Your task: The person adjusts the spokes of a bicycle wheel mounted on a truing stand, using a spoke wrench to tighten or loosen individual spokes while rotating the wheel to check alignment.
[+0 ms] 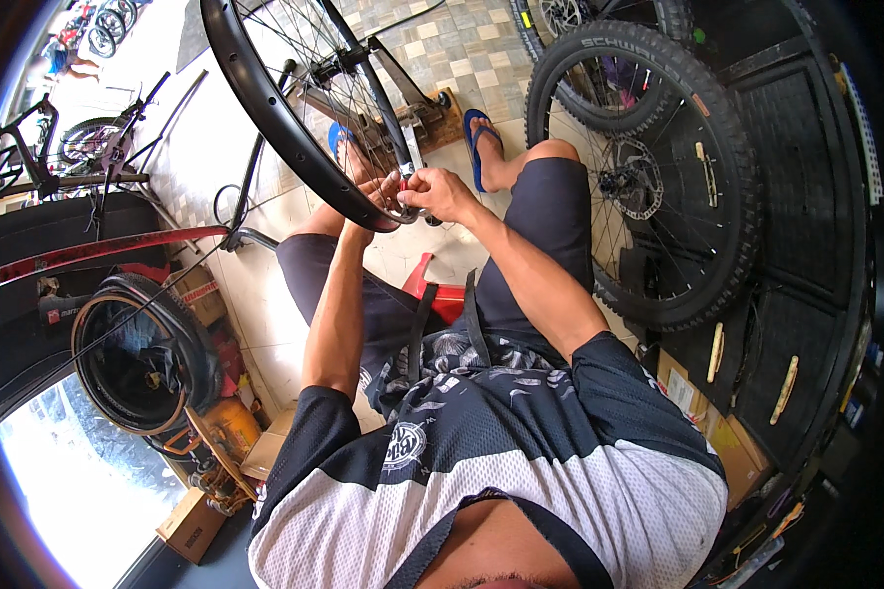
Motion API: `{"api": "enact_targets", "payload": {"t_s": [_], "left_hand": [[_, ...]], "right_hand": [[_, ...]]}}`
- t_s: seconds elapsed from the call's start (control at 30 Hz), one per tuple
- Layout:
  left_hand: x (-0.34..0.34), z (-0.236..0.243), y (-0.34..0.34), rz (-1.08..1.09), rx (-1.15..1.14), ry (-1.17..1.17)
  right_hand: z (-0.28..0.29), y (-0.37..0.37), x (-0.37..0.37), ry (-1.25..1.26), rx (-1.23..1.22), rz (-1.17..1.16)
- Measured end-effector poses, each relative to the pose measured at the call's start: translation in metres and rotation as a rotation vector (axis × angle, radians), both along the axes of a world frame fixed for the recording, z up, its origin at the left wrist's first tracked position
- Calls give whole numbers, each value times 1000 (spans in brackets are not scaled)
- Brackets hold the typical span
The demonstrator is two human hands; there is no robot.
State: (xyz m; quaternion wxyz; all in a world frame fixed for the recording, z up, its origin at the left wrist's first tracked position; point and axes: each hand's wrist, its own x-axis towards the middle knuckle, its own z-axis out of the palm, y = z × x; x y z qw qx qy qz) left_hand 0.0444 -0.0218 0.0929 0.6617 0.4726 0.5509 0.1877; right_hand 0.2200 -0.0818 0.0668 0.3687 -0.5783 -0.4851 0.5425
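A black bicycle rim [255, 93] with spokes leans across a metal wheel stand [408, 103] on a wooden base [445, 130]. My left hand [378, 191] has its fingers curled at the rim's lower inner edge, partly hidden by the rim and my right hand. My right hand [440, 196] pinches a small red item [404, 185] beside the spokes and the stand's silver upright [410, 157]; the item is too small to make out fully. Both hands are close together, almost touching.
Knobby-tyred wheels [709, 250] lean against dark drawers [791, 329] at the right. Bike frames [29, 167], a red tube [108, 247], stacked tyres [192, 334] and boxes [189, 525] fill the left. My knees and sandalled feet [486, 152] flank the stand. Bikes and a person [64, 59] appear outside.
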Motion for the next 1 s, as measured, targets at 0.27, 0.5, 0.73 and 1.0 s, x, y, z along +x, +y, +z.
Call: {"api": "enact_targets", "payload": {"t_s": [0.27,0.5,0.73,1.0], "left_hand": [[-17,-12,7,-164,-171,-157],[-3,-1,-1,-84,-102,-117],[9,-2,-10,49,45,-76],[-26,-50,7,366,-22,-137]], "right_hand": [[10,1,-4,-12,38,15],[-16,2,-4,147,61,12],[-24,3,-4,377,9,3],[-8,8,9,266,-104,-119]]}}
